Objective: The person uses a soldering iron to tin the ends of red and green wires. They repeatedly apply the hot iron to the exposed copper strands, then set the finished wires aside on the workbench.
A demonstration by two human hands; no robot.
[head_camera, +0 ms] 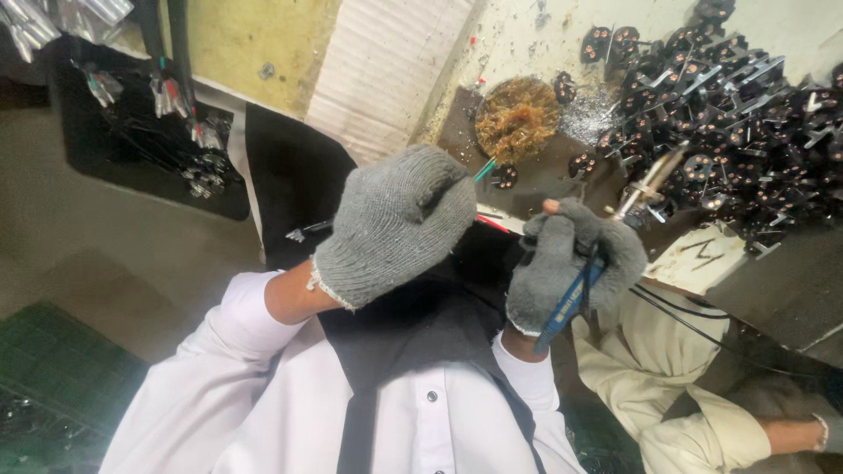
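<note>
Gripping blue-handled tool [569,303], gloved right hand [571,263] closed at frame centre; gloved left hand [395,224] fisted round green wire [485,169]. Black parts pile [746,114] upper right, brown wire tangle [518,118] nearby.

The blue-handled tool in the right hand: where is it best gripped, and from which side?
Grip the blue handle at mid-length, from the side, as the right hand holds it: it is long and slim, and the metal tip points at the pile of black parts.
</note>
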